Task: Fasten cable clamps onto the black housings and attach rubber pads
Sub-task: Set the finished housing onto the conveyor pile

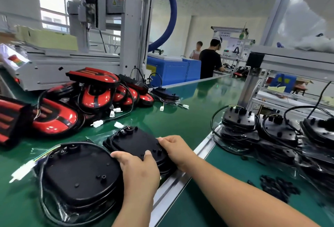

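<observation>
Gripping one black housing (134,142): left hand (139,171), right hand (174,148).

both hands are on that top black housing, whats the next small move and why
Probably lift the top black housing off its stack and bring it across the metal rail to the near bench. The left hand and right hand both grip its near edge, and the loose rubber pads lie on that bench, on the right.
</observation>
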Demonstrator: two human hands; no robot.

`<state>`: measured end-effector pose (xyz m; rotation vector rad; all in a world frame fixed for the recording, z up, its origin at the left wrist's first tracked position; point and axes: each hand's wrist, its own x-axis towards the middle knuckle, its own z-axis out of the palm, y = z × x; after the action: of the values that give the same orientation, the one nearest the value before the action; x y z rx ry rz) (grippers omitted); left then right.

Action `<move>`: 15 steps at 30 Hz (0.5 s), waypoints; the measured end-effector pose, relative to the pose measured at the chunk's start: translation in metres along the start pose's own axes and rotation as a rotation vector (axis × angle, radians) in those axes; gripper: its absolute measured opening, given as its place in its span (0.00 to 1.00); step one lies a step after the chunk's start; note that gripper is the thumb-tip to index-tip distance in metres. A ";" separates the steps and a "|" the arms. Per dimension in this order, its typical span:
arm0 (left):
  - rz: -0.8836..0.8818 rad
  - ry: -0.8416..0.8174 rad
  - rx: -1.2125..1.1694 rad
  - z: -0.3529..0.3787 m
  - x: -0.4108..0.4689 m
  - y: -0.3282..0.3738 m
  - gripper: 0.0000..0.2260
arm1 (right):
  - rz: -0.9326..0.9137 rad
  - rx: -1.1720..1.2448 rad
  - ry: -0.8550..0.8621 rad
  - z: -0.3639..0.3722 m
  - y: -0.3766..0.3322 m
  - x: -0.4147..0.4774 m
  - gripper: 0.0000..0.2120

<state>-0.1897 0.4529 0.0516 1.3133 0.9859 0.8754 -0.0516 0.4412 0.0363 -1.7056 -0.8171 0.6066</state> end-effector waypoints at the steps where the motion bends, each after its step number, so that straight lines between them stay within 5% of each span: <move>1: -0.001 -0.012 0.011 -0.001 -0.001 0.001 0.39 | 0.000 -0.020 0.005 0.000 0.000 0.000 0.19; 11: 0.196 -0.118 0.513 -0.004 -0.044 0.006 0.34 | -0.016 -0.207 0.049 0.006 -0.010 -0.006 0.15; 15: 0.381 -0.160 0.577 0.003 -0.058 0.018 0.35 | -0.056 -0.265 0.043 -0.001 -0.014 -0.009 0.22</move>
<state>-0.2063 0.3993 0.0746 2.0806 0.9078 0.7746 -0.0596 0.4359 0.0500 -1.9208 -0.9446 0.4362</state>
